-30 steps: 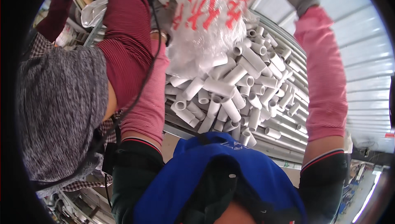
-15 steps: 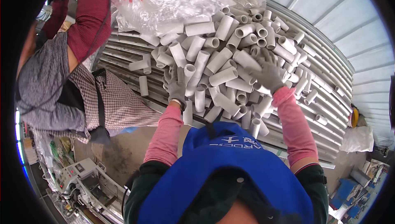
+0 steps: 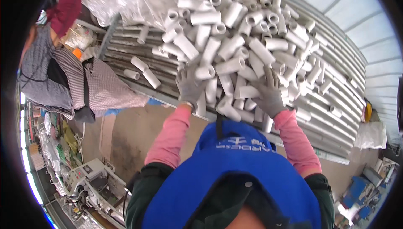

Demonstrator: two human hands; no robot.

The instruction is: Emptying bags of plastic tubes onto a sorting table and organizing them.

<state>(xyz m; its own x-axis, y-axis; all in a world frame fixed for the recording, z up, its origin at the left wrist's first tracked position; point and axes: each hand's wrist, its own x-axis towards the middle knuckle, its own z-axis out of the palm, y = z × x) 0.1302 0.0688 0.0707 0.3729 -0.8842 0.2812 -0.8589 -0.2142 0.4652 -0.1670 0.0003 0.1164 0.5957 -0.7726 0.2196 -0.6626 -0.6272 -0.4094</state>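
Note:
A heap of short, pale grey pipe pieces (image 3: 230, 66) lies jumbled on a ribbed metal table (image 3: 145, 71) in front of me. My left hand (image 3: 191, 87), in a grey glove, rests against the heap's near left side, fingers spread. On the near right side my right hand (image 3: 269, 95), gloved the same way, lies over several pieces with its fingers apart. One pipe piece (image 3: 247, 92) lies beside my right thumb. Neither hand is closed round a piece. Some fingertips are partly hidden among the pipes.
Clear plastic sheeting (image 3: 126, 2) covers the table's far left. At left stands a co-worker in a checked apron (image 3: 111, 86) and maroon sleeve (image 3: 67, 10). A few loose pipes (image 3: 151, 77) lie left of the heap. Behind me at left is a control-panel machine (image 3: 86, 172).
My right hand has come nearer and my hands are closer together. The plastic sheeting has shifted left, baring more pipe pieces at the far side. The co-worker appears farther left.

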